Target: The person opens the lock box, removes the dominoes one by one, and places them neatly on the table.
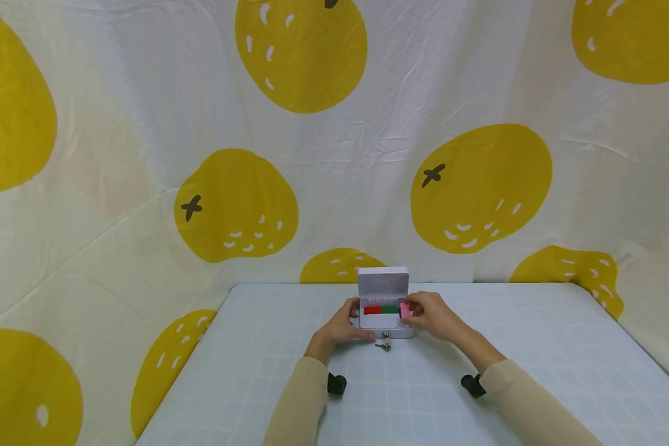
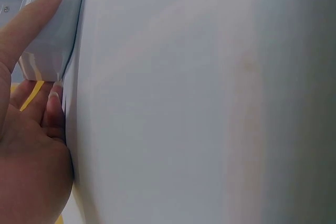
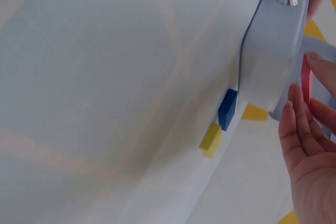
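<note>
A small white cash box stands on the table with its lid raised. Inside lie a red block and a green block, end to end. My left hand grips the box's left side, thumb at the front and fingers farther back. Between thumb and fingers, my right hand pinches a pink block over the box's right edge. A dark purple piece shows just left of it, partly hidden. Keys hang from the front lock.
On the table by the box's right side are a blue block and a yellow block, hidden in the head view. The checked tabletop meets a fruit-patterned curtain just behind the box.
</note>
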Demonstrator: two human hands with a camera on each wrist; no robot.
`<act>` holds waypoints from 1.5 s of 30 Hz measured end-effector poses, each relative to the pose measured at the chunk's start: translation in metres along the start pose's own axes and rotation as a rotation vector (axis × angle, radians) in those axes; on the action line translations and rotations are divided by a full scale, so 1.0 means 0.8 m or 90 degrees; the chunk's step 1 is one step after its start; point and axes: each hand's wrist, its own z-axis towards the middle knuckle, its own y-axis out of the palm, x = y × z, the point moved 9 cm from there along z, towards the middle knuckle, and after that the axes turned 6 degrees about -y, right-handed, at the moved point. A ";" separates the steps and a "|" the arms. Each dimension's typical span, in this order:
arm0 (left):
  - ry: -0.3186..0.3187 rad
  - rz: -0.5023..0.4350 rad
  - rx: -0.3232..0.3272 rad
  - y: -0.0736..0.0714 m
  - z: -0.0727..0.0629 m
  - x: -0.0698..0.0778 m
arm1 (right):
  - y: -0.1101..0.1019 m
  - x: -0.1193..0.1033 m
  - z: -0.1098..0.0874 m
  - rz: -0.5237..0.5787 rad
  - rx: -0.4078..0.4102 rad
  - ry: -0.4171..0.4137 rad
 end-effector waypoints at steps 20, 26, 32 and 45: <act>-0.001 -0.006 0.002 0.001 -0.004 0.002 | -0.019 0.031 -0.022 -0.031 0.017 0.014; -0.003 0.004 0.010 -0.001 -0.005 0.003 | -0.029 0.037 -0.030 -0.043 0.027 -0.002; -0.007 0.001 0.011 -0.001 -0.004 0.003 | -0.037 0.049 -0.037 -0.059 0.026 0.000; -0.011 -0.005 0.011 -0.001 0.000 0.001 | -0.046 0.072 -0.051 -0.060 -0.007 0.015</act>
